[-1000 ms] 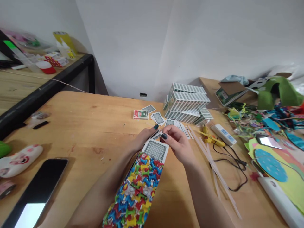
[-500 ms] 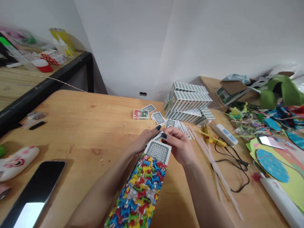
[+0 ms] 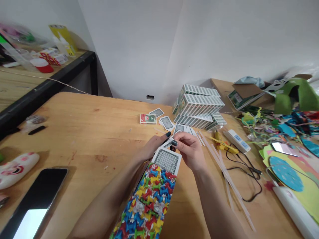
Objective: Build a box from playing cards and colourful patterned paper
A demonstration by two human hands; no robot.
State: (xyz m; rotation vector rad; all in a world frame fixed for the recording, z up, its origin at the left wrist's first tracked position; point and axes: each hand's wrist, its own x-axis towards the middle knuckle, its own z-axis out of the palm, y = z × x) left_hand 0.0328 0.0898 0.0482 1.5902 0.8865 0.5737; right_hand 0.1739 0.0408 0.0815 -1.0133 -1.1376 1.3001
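Observation:
A long piece covered in a colourful push-pin print (image 3: 147, 202) stretches away from me, with a patterned playing card (image 3: 166, 160) at its far end. Beyond that card, more playing cards stick out at an angle. My left hand (image 3: 155, 145) is closed around the left side of these far cards, thumb on top and the other fingers mostly hidden. With thumb and fingers pinched, my right hand (image 3: 188, 150) grips the edge of a playing card at the far tip. Loose playing cards (image 3: 166, 123) lie on the table just past my hands.
Striped card boxes (image 3: 200, 104) are stacked by the wall, near a red-and-green card pack (image 3: 148, 119). To the right are a yellow glue gun (image 3: 224, 146), glue sticks (image 3: 224, 176), a power strip (image 3: 236, 141) and craft scraps. A phone (image 3: 37, 199) lies left.
Both hands stay at the far cards with almost the same grip. The push-pin piece and hands shift very slightly to the right, and the view tilts a little.

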